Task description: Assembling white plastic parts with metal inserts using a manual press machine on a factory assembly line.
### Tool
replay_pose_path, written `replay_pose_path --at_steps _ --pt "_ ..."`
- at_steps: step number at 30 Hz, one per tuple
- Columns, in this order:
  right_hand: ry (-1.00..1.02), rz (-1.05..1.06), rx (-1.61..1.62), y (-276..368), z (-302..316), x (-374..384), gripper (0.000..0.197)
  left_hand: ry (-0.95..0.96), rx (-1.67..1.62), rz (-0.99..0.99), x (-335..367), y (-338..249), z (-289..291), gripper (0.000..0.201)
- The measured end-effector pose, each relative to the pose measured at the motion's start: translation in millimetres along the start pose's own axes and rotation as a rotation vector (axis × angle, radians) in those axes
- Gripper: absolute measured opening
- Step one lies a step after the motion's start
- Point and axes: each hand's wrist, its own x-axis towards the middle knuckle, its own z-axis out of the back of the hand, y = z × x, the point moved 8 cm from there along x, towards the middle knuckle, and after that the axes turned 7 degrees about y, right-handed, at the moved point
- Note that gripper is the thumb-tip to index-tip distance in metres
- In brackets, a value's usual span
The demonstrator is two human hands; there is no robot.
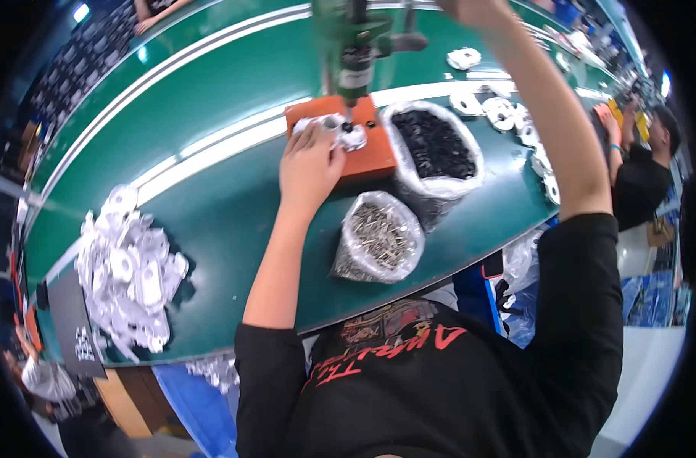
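Note:
My left hand (pixel 311 164) presses its fingers round a white plastic part (pixel 353 138) that sits on an orange fixture block (pixel 372 162). Right above that part, the dark spindle (pixel 356 76) of a green bench press (pixel 333 38) comes down, its tip at or very near a small black piece on it. My right arm reaches up past the press, and my right hand (pixel 474 11) is cut off by the top edge, its fingers hidden. Close to the block stand a bag of black small parts (pixel 436 145) and a bag of metal pins or screws (pixel 380 237).
White plastic parts lie in a big heap (pixel 134 267) on the left of the green table (pixel 226 221). More white rings (pixel 501 113) are spread along the right. A dark board (pixel 75 328) lies at the left edge. Other people (pixel 646 172) work at right, far left and top left.

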Motion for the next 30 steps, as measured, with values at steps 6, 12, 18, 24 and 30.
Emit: replay_pose_path --at_steps 6,12,18,24,30 --pt "-0.091 -0.183 -0.092 -55 91 -5 0.031 0.070 -0.020 0.086 9 3 -14 0.050" --pt "-0.084 -0.537 -1.903 -157 212 -156 0.044 0.218 0.039 0.236 11 28 -26 0.052" --pt "-0.349 0.054 -1.895 -141 188 -265 0.032 0.373 0.130 0.152 32 13 -15 0.055" --pt "-0.449 0.104 -1.634 -120 149 -297 0.028 0.457 0.157 0.192 47 14 15 0.057" --pt "-0.754 -0.032 -0.841 -136 195 -364 0.022 0.193 -0.138 0.597 13 86 62 0.052"
